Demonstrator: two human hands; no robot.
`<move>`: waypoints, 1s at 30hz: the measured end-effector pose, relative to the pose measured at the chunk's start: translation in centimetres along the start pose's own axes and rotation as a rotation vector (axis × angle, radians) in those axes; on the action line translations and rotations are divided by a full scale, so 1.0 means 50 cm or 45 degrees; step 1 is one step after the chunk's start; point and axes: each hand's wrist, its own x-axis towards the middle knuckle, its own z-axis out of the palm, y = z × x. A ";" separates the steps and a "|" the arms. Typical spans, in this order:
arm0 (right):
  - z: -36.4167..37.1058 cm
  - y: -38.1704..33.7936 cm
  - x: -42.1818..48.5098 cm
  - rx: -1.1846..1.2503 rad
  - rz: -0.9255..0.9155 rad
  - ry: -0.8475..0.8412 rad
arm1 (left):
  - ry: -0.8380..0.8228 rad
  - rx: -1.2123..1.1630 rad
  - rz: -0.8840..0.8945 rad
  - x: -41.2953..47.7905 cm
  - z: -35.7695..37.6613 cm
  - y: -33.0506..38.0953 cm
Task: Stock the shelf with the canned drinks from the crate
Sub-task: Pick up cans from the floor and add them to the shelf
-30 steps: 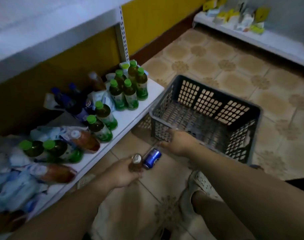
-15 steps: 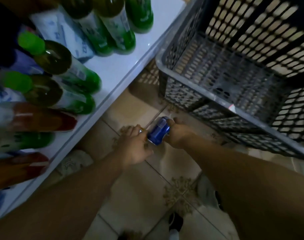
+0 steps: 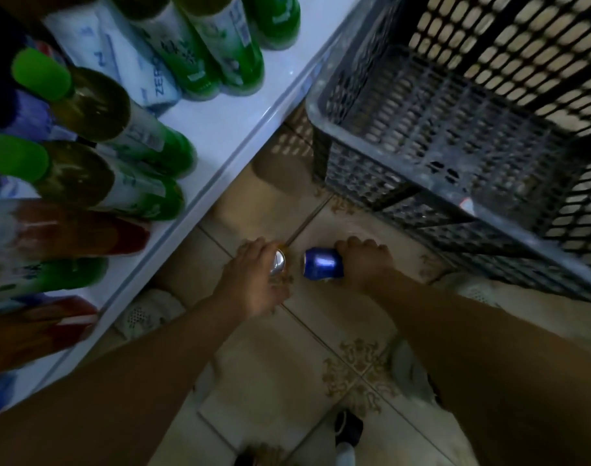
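Blue aluminium can [image 3: 322, 268] sits on its side in the right hand [image 3: 364, 264], whose fingers wrap its body, just in front of the grey crate [image 3: 422, 183]. The left hand [image 3: 253, 280] curls round a second can [image 3: 278, 262], a little further from the crate. Both cans are probably light, thin-walled and slick, so a wrap round the middle suits. Left of the crate, green-capped bottles [image 3: 119, 129] crowd the white shelf [image 3: 227, 129], leaving only a strip free.

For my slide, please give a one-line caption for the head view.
Left hand holds a silver-topped can, right hand a blue can, between shelf and grey crate.
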 end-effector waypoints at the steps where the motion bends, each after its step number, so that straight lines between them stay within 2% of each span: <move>1: -0.006 0.009 -0.027 0.145 0.003 -0.002 | -0.042 -0.061 0.030 -0.005 -0.001 0.006; 5: -0.062 0.004 -0.149 0.854 -0.062 0.055 | -0.117 -0.611 -0.018 -0.067 -0.041 0.080; 9: -0.122 -0.040 -0.274 1.294 -0.137 0.186 | -0.022 -1.175 -0.100 -0.164 -0.123 0.172; 12: -0.168 -0.082 -0.368 1.555 -0.246 0.288 | 0.016 -1.383 -0.071 -0.254 -0.200 0.211; 16: -0.240 -0.148 -0.497 1.745 -0.446 0.403 | 0.088 -1.556 0.068 -0.384 -0.291 0.246; 24: -0.374 -0.329 -0.716 1.453 -0.918 0.566 | 0.642 -1.368 0.443 -0.695 -0.477 0.283; 27: -0.416 -0.413 -0.780 1.313 -1.061 0.621 | 0.806 -1.315 0.500 -0.820 -0.528 0.262; 30: -0.446 -0.506 -0.835 1.210 -1.209 0.587 | 0.997 -1.276 0.513 -0.930 -0.563 0.226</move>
